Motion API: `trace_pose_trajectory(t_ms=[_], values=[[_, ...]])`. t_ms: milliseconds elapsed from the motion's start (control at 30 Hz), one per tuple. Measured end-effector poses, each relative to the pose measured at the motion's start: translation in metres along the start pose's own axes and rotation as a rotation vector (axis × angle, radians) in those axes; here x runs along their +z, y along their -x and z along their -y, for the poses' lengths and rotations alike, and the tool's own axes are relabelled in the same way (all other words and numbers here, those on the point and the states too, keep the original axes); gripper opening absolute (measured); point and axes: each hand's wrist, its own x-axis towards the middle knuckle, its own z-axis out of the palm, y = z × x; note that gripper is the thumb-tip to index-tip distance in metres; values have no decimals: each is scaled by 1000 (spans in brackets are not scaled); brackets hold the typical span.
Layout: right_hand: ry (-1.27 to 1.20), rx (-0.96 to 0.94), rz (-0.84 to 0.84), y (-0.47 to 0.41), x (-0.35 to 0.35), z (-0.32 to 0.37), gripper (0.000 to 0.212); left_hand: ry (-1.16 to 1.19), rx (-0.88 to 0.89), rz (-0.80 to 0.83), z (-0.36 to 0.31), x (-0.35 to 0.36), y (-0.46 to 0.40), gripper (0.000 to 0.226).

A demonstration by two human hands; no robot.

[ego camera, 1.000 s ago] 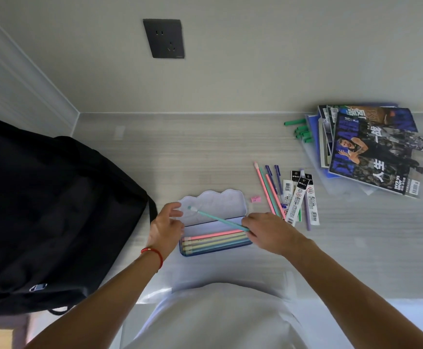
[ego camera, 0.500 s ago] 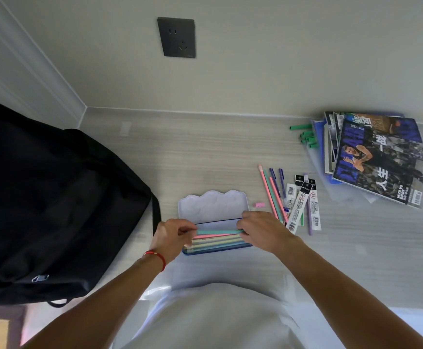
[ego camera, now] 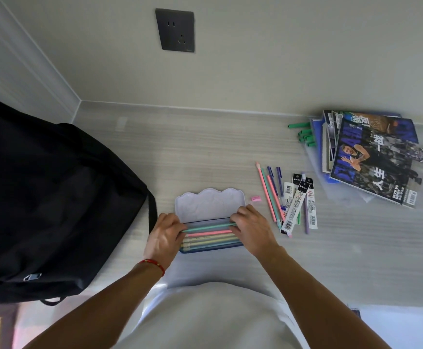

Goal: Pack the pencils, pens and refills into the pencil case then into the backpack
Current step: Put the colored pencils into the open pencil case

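We look down from our own head at a pale wood-grain desk (ego camera: 205, 152) set against a plain wall. The biggest thing in view is the black backpack (ego camera: 49, 202), slumped along the left side of the desk, its opening not visible to us.

At the far right lies a fanned stack of magazines (ego camera: 371, 159), with a few green markers (ego camera: 305, 134) just beside its left edge.

Near the middle sits the pencil case (ego camera: 210, 205), lid folded open away from us, with a row of pastel pencils lying in the near tray. A second ago our right hand held a teal pencil (ego camera: 208, 226) slanted above the case; now it lies flat at the far edge of that row. Both hands are on it: our left hand (ego camera: 165, 238) pinches its left end, our right hand (ego camera: 252, 229) pinches its right end, fingers curled over the tray.

So one more pencil is seated, but packing is far from done. To the right of the case, a loose pile of pencils and pens (ego camera: 271, 195) and packaged refills (ego camera: 297, 205) waits on the desk, touching one another. A small pink sharpener (ego camera: 255, 198) lies between case and pile.
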Motion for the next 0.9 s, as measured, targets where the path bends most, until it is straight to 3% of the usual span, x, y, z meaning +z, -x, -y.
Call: trace_pose_trajectory(t_ms=[200,467,700,833,900], values=[[-172,90,-96,14,5,-12,15,-10,-53,6,3,-2,0,13],[-194,59,-136,15,12,-11,19,-41,-9,12,-4,-4,0,3],[-237,172,-242,23,17,-16,4,-44,30,49,-5,-3,-2,4],[-294,408,-366,17,8,-29,8,-15,-19,68,-11,-6,-6,9],[-204,543,-296,11,-1,-41,21,-22,-93,49,-16,-8,-8,15]])
